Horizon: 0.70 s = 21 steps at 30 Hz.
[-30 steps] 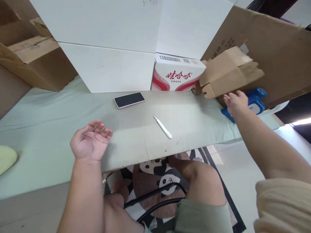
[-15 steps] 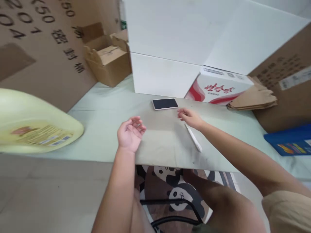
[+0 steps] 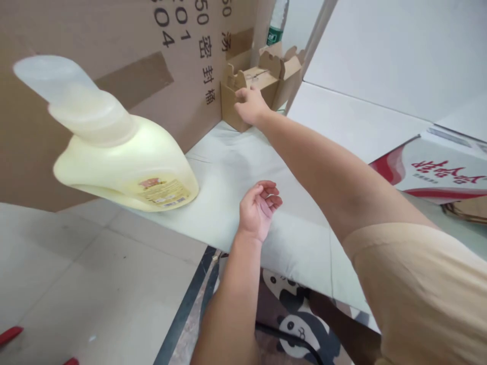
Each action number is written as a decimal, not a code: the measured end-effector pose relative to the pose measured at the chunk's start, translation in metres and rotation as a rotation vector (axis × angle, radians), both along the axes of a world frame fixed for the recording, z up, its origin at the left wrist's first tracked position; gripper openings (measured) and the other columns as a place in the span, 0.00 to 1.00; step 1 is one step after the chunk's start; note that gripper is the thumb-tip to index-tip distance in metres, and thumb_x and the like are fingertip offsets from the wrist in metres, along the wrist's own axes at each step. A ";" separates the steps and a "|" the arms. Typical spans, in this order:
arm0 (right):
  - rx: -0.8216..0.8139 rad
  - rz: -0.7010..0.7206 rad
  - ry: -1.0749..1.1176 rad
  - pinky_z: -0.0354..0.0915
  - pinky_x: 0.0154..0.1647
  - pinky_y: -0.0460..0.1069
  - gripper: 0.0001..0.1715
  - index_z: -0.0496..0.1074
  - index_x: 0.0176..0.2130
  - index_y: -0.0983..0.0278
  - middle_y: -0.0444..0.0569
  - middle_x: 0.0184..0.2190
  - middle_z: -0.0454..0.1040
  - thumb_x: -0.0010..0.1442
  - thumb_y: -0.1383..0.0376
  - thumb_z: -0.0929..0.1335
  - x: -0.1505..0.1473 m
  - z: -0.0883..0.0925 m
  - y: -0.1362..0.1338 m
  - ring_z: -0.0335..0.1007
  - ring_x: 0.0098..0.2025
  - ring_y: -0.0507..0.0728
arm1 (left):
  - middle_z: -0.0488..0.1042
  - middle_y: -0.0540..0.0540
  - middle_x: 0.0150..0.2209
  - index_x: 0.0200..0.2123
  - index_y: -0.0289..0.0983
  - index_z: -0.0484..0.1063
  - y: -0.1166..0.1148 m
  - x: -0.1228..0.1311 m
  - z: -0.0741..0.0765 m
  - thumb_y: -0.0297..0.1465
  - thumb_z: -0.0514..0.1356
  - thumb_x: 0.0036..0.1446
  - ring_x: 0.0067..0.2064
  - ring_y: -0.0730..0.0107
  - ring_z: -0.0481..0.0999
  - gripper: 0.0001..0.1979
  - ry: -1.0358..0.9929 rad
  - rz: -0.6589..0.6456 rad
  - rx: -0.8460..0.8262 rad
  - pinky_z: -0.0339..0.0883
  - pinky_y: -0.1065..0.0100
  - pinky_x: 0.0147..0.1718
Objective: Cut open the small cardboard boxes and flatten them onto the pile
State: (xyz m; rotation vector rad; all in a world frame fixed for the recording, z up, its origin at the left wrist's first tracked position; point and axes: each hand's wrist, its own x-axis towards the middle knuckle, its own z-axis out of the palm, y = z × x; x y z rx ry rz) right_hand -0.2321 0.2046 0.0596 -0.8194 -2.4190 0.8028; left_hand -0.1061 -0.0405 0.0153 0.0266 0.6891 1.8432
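My left hand [image 3: 261, 210] rests palm up at the near part of the cloth-covered table [image 3: 224, 167], its fingers loosely curled and holding nothing. My right arm stretches across to the far left, and my right hand [image 3: 251, 105] is at the front of a small brown cardboard box [image 3: 236, 109] with scalloped flaps. The fingers of that hand are apart; whether they touch the box I cannot tell. Left of my left hand, a large pale yellow bottle [image 3: 152, 157] with a translucent cap stands on the table edge.
A big printed carton [image 3: 144, 91] rises at the left. Behind the small box is a clear bottle with a green label [image 3: 276, 33]. White panels [image 3: 342, 109] and a red-and-white box [image 3: 449, 167] stand at the right. Below lies a panda-patterned mat [image 3: 300, 329].
The view has swung left. My right hand has moved from beside the phone and the white pen-like stick to the small cardboard box. The phone and stick no longer show; my left hand keeps its pose.
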 end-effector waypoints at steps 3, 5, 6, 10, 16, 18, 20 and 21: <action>-0.074 -0.060 0.018 0.65 0.63 0.59 0.15 0.72 0.48 0.63 0.52 0.48 0.75 0.60 0.70 0.69 -0.011 0.000 0.004 0.72 0.55 0.61 | 0.72 0.47 0.25 0.28 0.35 0.76 -0.005 -0.004 0.002 0.34 0.58 0.50 0.24 0.72 0.72 0.10 -0.005 -0.004 0.007 0.67 0.68 0.30; -0.085 -0.086 0.050 0.67 0.59 0.56 0.15 0.71 0.50 0.65 0.50 0.45 0.77 0.62 0.70 0.67 0.000 -0.003 -0.002 0.74 0.50 0.58 | 0.71 0.47 0.25 0.27 0.35 0.75 -0.007 -0.006 0.004 0.34 0.58 0.49 0.24 0.72 0.71 0.09 -0.001 0.005 0.007 0.67 0.68 0.30; -0.081 -0.089 0.081 0.68 0.58 0.56 0.15 0.70 0.50 0.65 0.50 0.44 0.77 0.63 0.70 0.66 0.011 -0.005 -0.007 0.75 0.48 0.56 | 0.71 0.47 0.25 0.27 0.35 0.75 -0.008 -0.007 0.005 0.34 0.58 0.49 0.24 0.73 0.71 0.09 0.006 0.023 0.003 0.66 0.68 0.30; -0.040 -0.082 0.280 0.72 0.50 0.54 0.14 0.69 0.48 0.64 0.46 0.39 0.76 0.61 0.66 0.68 0.090 -0.004 -0.039 0.75 0.39 0.54 | 0.67 0.50 0.23 0.26 0.37 0.71 -0.008 -0.006 0.005 0.34 0.59 0.47 0.24 0.73 0.68 0.06 0.143 0.284 -0.066 0.64 0.69 0.28; -0.047 -0.074 0.391 0.72 0.32 0.48 0.17 0.67 0.46 0.56 0.42 0.31 0.71 0.57 0.62 0.73 0.280 0.009 -0.123 0.72 0.30 0.52 | 0.67 0.50 0.30 0.30 0.39 0.66 -0.007 -0.003 -0.006 0.34 0.58 0.54 0.35 0.71 0.71 0.05 0.571 0.807 -0.266 0.65 0.69 0.39; 0.003 -0.061 0.330 0.73 0.31 0.48 0.12 0.70 0.43 0.57 0.46 0.34 0.76 0.60 0.60 0.73 0.341 0.013 -0.155 0.74 0.30 0.53 | 0.70 0.47 0.39 0.37 0.40 0.69 -0.007 0.001 -0.007 0.35 0.59 0.55 0.45 0.67 0.72 0.07 0.782 0.847 -0.254 0.66 0.66 0.45; 0.076 -0.007 0.301 0.74 0.32 0.50 0.07 0.71 0.38 0.58 0.48 0.32 0.79 0.63 0.59 0.72 0.392 0.015 -0.185 0.78 0.32 0.56 | 0.70 0.45 0.47 0.43 0.41 0.70 -0.007 0.008 -0.004 0.36 0.58 0.57 0.53 0.63 0.70 0.11 1.010 0.824 -0.200 0.66 0.62 0.50; 0.108 0.000 0.287 0.75 0.32 0.50 0.07 0.70 0.38 0.58 0.49 0.32 0.80 0.64 0.59 0.71 0.412 0.015 -0.198 0.79 0.32 0.57 | 0.69 0.44 0.50 0.45 0.41 0.71 -0.006 0.012 -0.002 0.37 0.58 0.58 0.56 0.61 0.69 0.12 1.106 0.790 -0.164 0.65 0.60 0.53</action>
